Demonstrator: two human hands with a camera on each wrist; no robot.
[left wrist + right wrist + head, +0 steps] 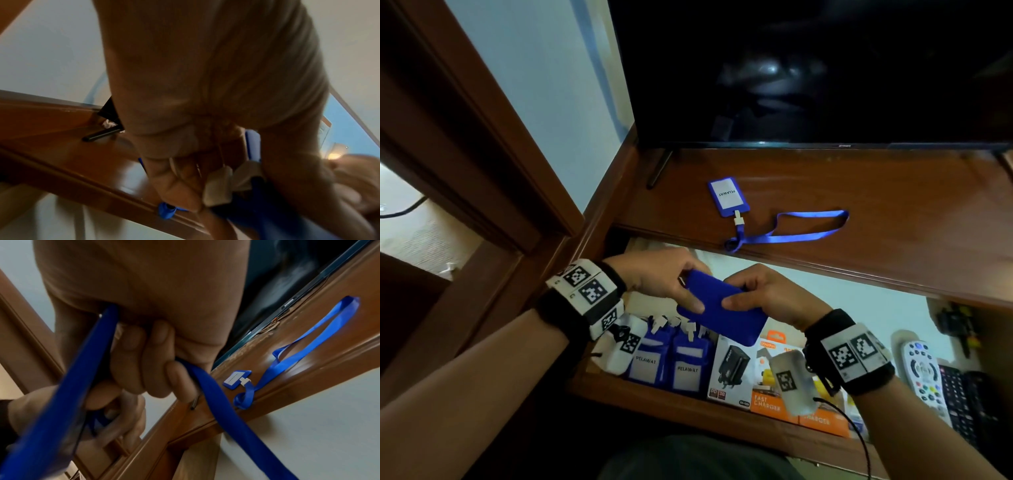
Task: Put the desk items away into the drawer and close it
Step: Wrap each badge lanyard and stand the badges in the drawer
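Note:
Both hands hold a blue card holder [726, 317] face down above the open drawer [688, 402]. My left hand [671, 281] pinches its far-left end near the white clip [218, 190]. My right hand [760, 294] grips its right edge, fingers curled round the holder [68, 386] and its blue strap [222, 410]. A second blue badge holder [724, 198] labelled PELAWAT lies on the wooden desk top [893, 219] with its blue lanyard [808, 228] stretched to the right; the same badge holder [236, 378] shows in the right wrist view.
In the drawer stand two more PELAWAT badge holders [667, 363], a black charger box [732, 370], orange fast-charger boxes [774, 404], a grey remote [924, 373] and a black remote [962, 401]. A dark TV screen [808, 68] stands at the back of the desk.

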